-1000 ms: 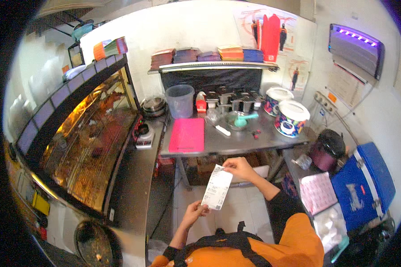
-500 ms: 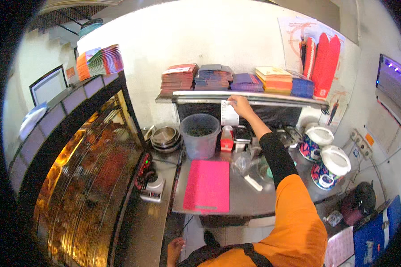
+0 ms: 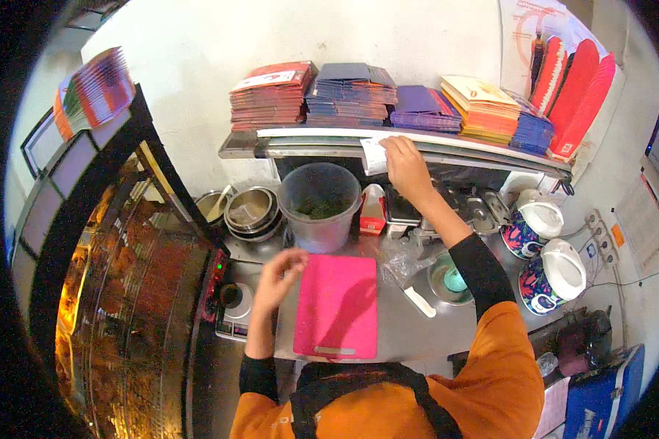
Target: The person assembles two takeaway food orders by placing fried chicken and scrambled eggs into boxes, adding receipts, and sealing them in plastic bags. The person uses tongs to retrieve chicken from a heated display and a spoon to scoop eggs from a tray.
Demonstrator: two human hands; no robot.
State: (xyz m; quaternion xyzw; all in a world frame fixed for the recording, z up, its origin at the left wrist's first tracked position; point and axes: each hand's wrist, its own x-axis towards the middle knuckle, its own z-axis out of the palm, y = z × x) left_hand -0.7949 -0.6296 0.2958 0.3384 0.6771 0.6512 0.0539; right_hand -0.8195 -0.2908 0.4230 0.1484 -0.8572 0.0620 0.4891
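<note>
My right hand (image 3: 408, 170) reaches up to the front edge of the shelf, its fingers pinched on a white paper slip (image 3: 374, 156) with print on it. The slip hangs at the rail, just right of a clear grey bucket (image 3: 337, 175) that holds something dark green. Lower down, my left hand (image 3: 277, 278) is raised beside the top left corner of a pink cutting board (image 3: 337, 304). Its fingers are apart and hold nothing. A knife with a white handle (image 3: 420, 301) lies right of the board, near a crumpled clear plastic bag (image 3: 403, 256).
Several packaging stacks (image 3: 348, 95) line the shelf (image 3: 241, 143). Left stands a lit glass cabinet (image 3: 135, 293) with a small scale (image 3: 237, 304) beside it. Metal bowls (image 3: 252, 211), a red and white carton (image 3: 372, 210), a bowl (image 3: 447, 282) and two patterned pots (image 3: 553, 276) occupy the counter.
I have moved closer to the counter. My left hand has risen from low beside my body to the cutting board's corner. My right hand still pinches the slip, which is now tilted at the rail.
</note>
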